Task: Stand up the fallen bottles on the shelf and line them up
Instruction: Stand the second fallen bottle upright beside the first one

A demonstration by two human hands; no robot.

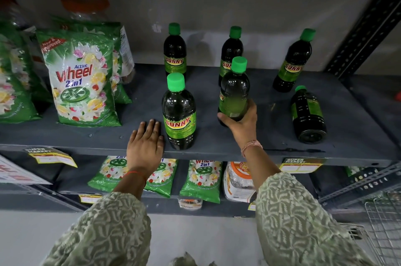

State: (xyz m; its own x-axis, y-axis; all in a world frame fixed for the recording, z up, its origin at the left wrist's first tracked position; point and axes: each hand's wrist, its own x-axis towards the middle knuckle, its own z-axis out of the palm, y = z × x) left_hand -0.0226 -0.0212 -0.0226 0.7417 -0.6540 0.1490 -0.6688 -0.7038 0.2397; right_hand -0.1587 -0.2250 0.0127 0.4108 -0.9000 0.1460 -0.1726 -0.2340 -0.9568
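Observation:
Several dark bottles with green caps and green "Sunny" labels are on the grey shelf [217, 135]. My right hand [243, 123] grips the base of one upright bottle [234, 92] in the middle. A second upright bottle [179, 113] stands at the front, just right of my left hand [145, 144], which lies flat and empty on the shelf edge. Three bottles stand at the back: left [175, 53], middle [231, 48], right [293, 61]. One bottle [308, 113] lies fallen at the right, cap pointing to the back.
Green "Wheel" detergent bags [82, 79] stand at the shelf's left, with orange-lidded jars [85, 5] behind. More bags and packets [201, 179] fill the lower shelf. A perforated metal upright [364, 33] bounds the right side. A wire basket [382, 228] sits at the lower right.

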